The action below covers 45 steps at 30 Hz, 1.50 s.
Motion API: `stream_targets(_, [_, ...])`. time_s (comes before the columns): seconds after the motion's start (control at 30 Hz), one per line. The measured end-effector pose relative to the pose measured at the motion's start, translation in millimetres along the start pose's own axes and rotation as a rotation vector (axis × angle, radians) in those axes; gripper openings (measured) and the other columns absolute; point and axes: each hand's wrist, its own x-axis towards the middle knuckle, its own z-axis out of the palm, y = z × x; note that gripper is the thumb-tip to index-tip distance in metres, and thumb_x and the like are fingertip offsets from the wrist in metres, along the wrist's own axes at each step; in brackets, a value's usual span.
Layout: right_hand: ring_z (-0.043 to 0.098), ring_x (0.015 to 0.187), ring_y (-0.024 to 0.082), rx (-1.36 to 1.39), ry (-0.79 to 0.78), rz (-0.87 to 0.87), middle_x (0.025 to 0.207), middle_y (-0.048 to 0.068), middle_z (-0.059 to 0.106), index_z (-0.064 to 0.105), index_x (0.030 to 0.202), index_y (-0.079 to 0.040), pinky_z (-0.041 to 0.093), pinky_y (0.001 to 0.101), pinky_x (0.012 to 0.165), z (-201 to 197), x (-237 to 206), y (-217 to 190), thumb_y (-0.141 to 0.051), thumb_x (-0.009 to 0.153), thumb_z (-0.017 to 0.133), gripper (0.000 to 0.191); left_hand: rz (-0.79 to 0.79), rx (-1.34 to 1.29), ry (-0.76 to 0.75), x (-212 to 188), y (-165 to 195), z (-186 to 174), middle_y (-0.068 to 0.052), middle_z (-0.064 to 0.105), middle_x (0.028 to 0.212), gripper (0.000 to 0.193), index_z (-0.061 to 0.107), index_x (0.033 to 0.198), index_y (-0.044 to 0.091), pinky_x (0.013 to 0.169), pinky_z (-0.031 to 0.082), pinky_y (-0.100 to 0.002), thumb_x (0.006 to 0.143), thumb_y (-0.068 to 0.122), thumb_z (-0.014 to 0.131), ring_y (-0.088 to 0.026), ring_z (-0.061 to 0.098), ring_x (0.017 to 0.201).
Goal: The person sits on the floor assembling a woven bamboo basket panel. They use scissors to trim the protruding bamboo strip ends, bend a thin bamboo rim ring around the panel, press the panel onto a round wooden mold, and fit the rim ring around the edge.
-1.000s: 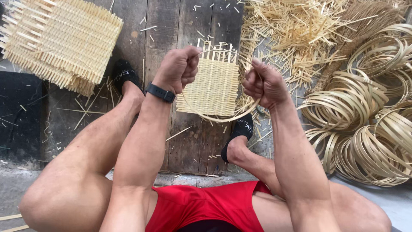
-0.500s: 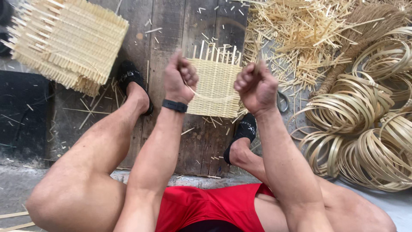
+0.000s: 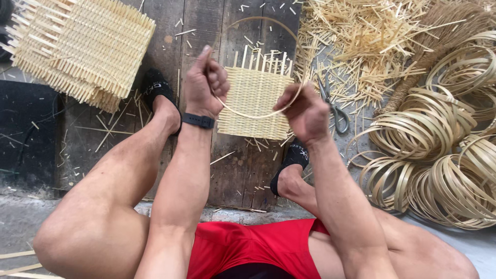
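A thin bamboo hoop is held up between both hands in the head view. My left hand pinches its left side with a black band on the wrist. My right hand grips the hoop's right side. Behind the hoop, a small woven bamboo mat with upright strip ends lies on the wooden boards between my two feet in black shoes.
A stack of woven bamboo mats lies at the upper left. Scissors rest right of the small mat. Loose bamboo offcuts cover the upper right, and several coiled bamboo rings pile at the right.
Both hands have risen and spread apart, and the bamboo strip now stands up as a full round hoop over the small mat. The view has shifted slightly.
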Motion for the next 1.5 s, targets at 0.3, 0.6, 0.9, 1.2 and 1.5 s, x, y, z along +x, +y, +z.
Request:
stream_targets(0.3, [0.044, 0.056, 0.013, -0.048, 0.109, 0.028, 0.059, -0.001, 0.044, 0.068, 0.082, -0.005, 0.037, 0.0292, 0.049, -43.6, 22.5, -4.6, -0.037, 0.104, 0.065, 0.039, -0.19, 0.181, -0.023, -4.2, -24.1, -10.7, 0.002, 0.048, 0.053, 0.032, 0.064, 0.075, 0.008, 0.039, 0.031, -0.024, 0.099, 0.029, 0.063, -0.008, 0.041, 0.044])
stream_targets(0.6, [0.036, 0.045, 0.008, 0.008, 0.098, 0.055, 0.054, -0.005, 0.041, 0.053, 0.068, -0.016, 0.031, 0.024, 0.037, -65.8, 34.8, 11.1, -0.032, 0.105, 0.061, 0.041, -0.216, 0.147, 0.021, 7.8, -32.8, -22.9, 0.005, 0.041, 0.05, 0.033, 0.059, 0.07, 0.011, 0.035, 0.026, -0.023, 0.098, 0.024, 0.07, -0.007, 0.034, 0.04])
stream_targets(0.9, [0.07, 0.065, 0.011, -0.949, 0.432, -0.005, 0.081, 0.005, 0.075, 0.072, 0.102, -0.001, 0.058, 0.0257, 0.056, -97.0, 64.4, 46.3, -0.008, 0.086, 0.076, 0.018, 0.191, 0.834, 0.284, 35.4, -72.3, -79.8, -0.001, 0.069, 0.079, 0.017, 0.075, 0.097, 0.009, 0.055, 0.051, -0.025, 0.081, 0.014, 0.075, -0.008, 0.062, 0.064])
stream_targets(1.2, [0.073, 0.073, 0.02, -1.372, 0.497, -0.287, 0.082, 0.011, 0.076, 0.078, 0.096, -0.002, 0.058, 0.0337, 0.071, -145.9, 84.0, 108.4, -0.008, 0.083, 0.081, 0.015, 0.274, 1.505, 0.229, 68.7, -90.2, -138.7, -0.012, 0.078, 0.084, 0.02, 0.081, 0.097, 0.008, 0.072, 0.058, -0.03, 0.077, 0.007, 0.083, -0.018, 0.075, 0.072])
stream_targets(1.5, [0.073, 0.075, 0.018, -1.362, 0.589, -0.11, 0.082, 0.008, 0.078, 0.08, 0.092, -0.009, 0.057, 0.0344, 0.075, -135.6, 72.8, 102.0, -0.013, 0.083, 0.081, 0.01, 0.247, 1.567, 0.299, 58.7, -91.5, -135.1, -0.011, 0.079, 0.083, 0.018, 0.082, 0.089, 0.008, 0.072, 0.059, -0.03, 0.072, 0.009, 0.087, -0.018, 0.076, 0.072])
